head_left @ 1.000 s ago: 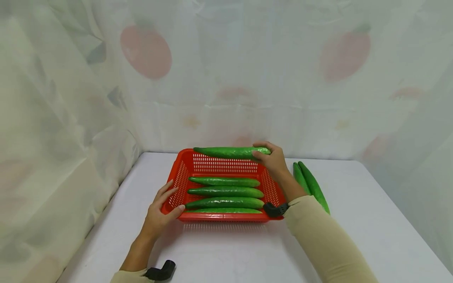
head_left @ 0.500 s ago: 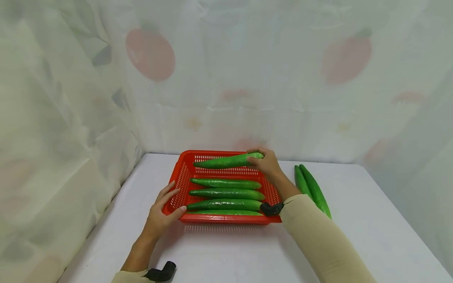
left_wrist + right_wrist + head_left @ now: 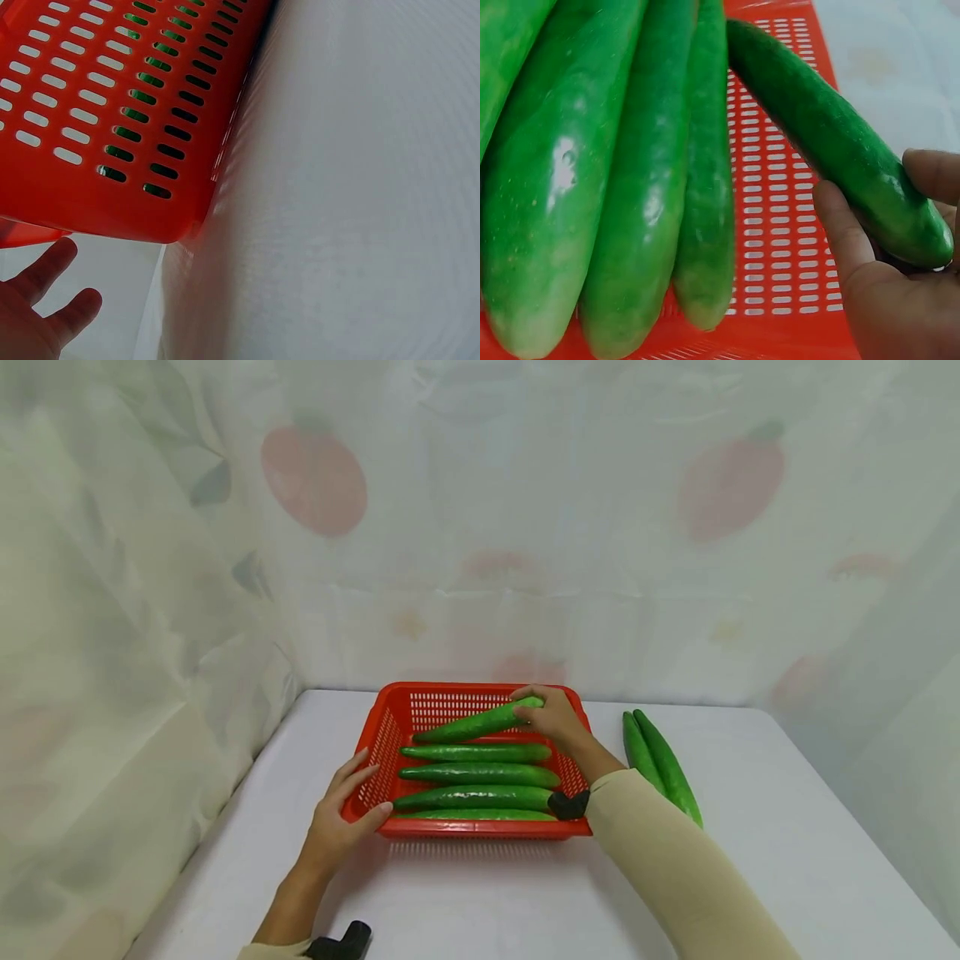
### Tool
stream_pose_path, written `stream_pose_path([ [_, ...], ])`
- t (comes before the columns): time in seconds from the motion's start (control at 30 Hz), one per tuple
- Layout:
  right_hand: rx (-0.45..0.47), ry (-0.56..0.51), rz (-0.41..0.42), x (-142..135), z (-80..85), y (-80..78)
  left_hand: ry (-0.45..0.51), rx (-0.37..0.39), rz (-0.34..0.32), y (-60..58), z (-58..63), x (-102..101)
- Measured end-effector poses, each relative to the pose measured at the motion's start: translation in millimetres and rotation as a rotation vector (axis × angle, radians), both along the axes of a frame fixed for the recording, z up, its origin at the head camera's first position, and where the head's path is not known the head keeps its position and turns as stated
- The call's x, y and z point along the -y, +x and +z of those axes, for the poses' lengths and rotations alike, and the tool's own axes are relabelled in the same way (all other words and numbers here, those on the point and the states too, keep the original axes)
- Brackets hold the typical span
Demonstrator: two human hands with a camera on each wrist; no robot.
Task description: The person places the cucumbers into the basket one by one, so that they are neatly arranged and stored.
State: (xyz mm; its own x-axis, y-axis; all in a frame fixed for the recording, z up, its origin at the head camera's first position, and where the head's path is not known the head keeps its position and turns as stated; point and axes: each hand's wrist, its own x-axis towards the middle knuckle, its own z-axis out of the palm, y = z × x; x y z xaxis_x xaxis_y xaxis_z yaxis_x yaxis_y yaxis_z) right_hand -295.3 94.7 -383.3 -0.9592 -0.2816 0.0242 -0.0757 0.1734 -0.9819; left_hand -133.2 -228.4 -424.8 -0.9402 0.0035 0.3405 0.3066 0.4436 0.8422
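Note:
My right hand (image 3: 551,714) pinches a cucumber (image 3: 480,723) by its paler end, thumb on one side and fingers on the other. The held cucumber slants over the back of a red perforated plastic basket (image 3: 480,828), its dark tip low by the back wall. In front of it, several cucumbers (image 3: 478,774) lie side by side in the basket. At the basket's left front corner, my left hand (image 3: 336,818) has its fingers spread along the side rim and its thumb at the front corner. The left wrist view shows two extended fingers (image 3: 75,315) near the basket's underside edge.
Right of the basket, two more cucumbers (image 3: 663,760) lie together on the white table (image 3: 750,827), partly behind the right sleeve (image 3: 675,860). Printed white sheeting (image 3: 480,527) rises behind the table and at both sides.
My right hand has lowered the cucumber from above the basket's back rim into the basket, moving slightly left and tilting its dark tip down. The left hand stays at the left rim.

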Motion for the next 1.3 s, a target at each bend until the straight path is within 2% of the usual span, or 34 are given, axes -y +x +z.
stream_pose_path([
  [0.2,0.045,-0.013,-0.019,0,-3.0,-0.6,0.002,-0.009,-0.014,12.1,26.3,-11],
  [0.4,0.072,-0.043,-0.057,-3,-3.8,-2.0,0.000,-0.019,-0.016,13.4,31.7,-13],
  [0.5,0.088,-0.040,-0.077,-5,-4.5,-2.7,0.005,-0.007,-0.014,12.0,31.1,-12],
  [0.73,0.120,-0.036,-0.055,-7,-3.9,-4.1,-0.005,-0.013,-0.012,-0.9,6.3,0],
  [0.8,0.119,-0.030,-0.056,-7,-3.2,-4.0,-0.005,-0.011,-0.014,-2.5,3.0,1],
  [1.1,0.092,-0.051,-0.090,-9,0.2,-0.9,-0.005,-0.020,-0.015,-3.9,-0.3,2],
  [1.3,0.092,-0.088,-0.075,-8,6.6,3.5,-0.014,-0.020,-0.010,-1.2,-2.9,3],
])
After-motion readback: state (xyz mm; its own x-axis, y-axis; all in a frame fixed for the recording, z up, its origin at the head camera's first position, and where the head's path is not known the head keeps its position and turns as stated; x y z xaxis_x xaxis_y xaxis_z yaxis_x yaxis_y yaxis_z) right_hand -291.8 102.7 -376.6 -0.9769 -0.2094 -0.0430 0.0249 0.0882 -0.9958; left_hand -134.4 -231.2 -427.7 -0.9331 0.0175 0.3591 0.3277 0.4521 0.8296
